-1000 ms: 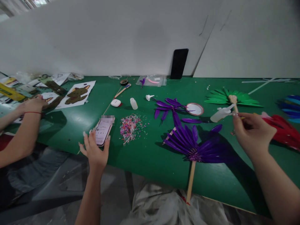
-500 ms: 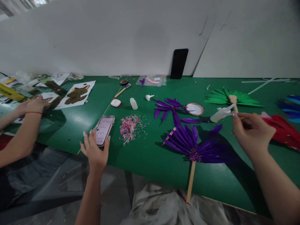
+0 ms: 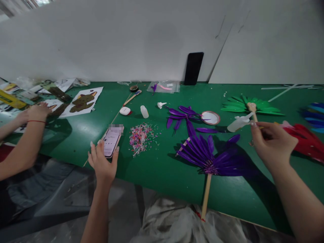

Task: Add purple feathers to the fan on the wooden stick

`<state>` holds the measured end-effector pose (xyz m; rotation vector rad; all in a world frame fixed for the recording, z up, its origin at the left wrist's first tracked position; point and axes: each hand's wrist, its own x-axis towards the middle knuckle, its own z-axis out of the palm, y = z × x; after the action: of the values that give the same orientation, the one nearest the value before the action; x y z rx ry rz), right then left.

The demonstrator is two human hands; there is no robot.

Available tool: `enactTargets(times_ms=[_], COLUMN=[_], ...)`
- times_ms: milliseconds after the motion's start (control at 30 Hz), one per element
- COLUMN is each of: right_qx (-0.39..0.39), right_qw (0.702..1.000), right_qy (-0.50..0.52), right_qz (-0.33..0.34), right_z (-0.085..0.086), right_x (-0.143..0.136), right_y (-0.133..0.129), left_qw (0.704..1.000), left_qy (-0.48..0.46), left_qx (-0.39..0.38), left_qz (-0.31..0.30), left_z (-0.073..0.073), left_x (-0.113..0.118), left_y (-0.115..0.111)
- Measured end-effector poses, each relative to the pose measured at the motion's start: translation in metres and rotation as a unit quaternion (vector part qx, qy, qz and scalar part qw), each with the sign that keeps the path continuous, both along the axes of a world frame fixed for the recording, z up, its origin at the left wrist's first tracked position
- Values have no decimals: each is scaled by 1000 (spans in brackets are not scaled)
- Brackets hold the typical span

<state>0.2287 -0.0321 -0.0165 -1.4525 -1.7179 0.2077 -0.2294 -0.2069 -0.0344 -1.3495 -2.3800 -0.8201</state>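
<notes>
My left hand (image 3: 105, 165) spans the lower part of a lit smartphone (image 3: 111, 143), thumb at its right edge and fingers spread along its left edge. My right hand (image 3: 273, 143) is raised at the right with thumb and index finger pinched; whatever sits in the pinch is too small or hidden to name. Just left of those fingertips lies a white glue bottle (image 3: 235, 124) with a nozzle. Below and left rests a fan of purple feathers (image 3: 207, 158) on a wooden stick (image 3: 206, 195), whose end hangs past the table edge. A green feather fan (image 3: 240, 105) lies behind my right hand.
Pink and purple confetti (image 3: 140, 138) is heaped mid-table. Loose purple feathers (image 3: 177, 113) lie by a round white dish (image 3: 211, 117). A small bottle (image 3: 144, 112) and a black phone (image 3: 193, 68) stand behind. At left, a co-worker's hands (image 3: 37, 113) work near paper pictures (image 3: 82, 101).
The fingers of my left hand have shifted very slightly to the right at the smartphone's edge. Everything else looks the same.
</notes>
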Motion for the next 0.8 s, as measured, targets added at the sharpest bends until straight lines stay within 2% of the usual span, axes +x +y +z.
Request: enactTargets(times_ms=[100, 567, 800], right_qx=[-17, -23, -26], right_qw=[997, 996, 997], right_qy=[48, 72, 57], right_qz=[-53, -40, -54], right_z=[1, 2, 3], right_x=[-4, -6, -5], right_y=[0, -2, -2], left_qw=[1000, 1000, 1000], left_qy=[-1, 1, 6], left_qx=[-4, 0, 1], left_qz=[3, 5, 1], left_z=[0, 2, 2], left_x=[0, 2, 2], left_y=[0, 0, -1])
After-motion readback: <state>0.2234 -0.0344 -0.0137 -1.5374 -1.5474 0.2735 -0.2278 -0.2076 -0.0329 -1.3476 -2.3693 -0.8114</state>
